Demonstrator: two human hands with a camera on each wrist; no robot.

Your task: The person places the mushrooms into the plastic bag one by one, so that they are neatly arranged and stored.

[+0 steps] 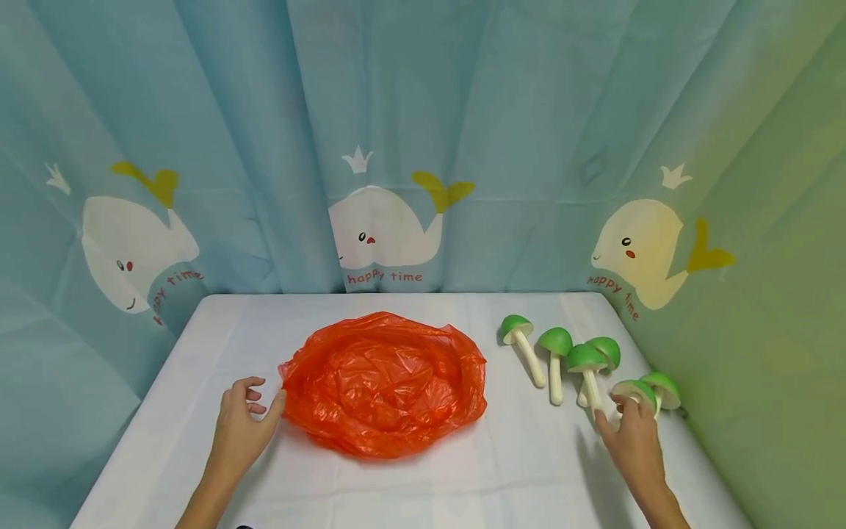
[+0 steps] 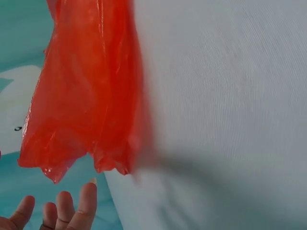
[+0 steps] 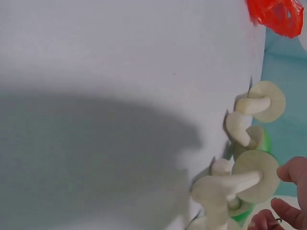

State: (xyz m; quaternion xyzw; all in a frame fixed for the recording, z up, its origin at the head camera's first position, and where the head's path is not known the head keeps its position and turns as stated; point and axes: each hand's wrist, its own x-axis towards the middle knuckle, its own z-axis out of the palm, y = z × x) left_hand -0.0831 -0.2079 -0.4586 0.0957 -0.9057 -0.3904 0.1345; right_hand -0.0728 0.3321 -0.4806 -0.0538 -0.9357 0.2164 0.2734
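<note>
A crumpled red plastic bag [image 1: 383, 382] lies with its mouth spread open in the middle of the table. Just off its left edge is my left hand [image 1: 241, 426], thumb and fingers apart and nothing between them; in the left wrist view its fingertips [image 2: 87, 196] stay below the bag's rim [image 2: 110, 165]. Several toy mushrooms with green caps [image 1: 555, 342] and pale stems lie at the right. Over the nearest ones hovers my right hand [image 1: 634, 433], its thumb and fingers parted close by a mushroom [image 3: 256, 177], partly covering the stems in the head view.
A white cloth covers the table [image 1: 463, 485]. Behind it hangs a blue curtain [image 1: 529, 110] printed with whales, and a green curtain side [image 1: 780, 353] runs along the right edge, close to the outermost mushroom [image 1: 664, 389].
</note>
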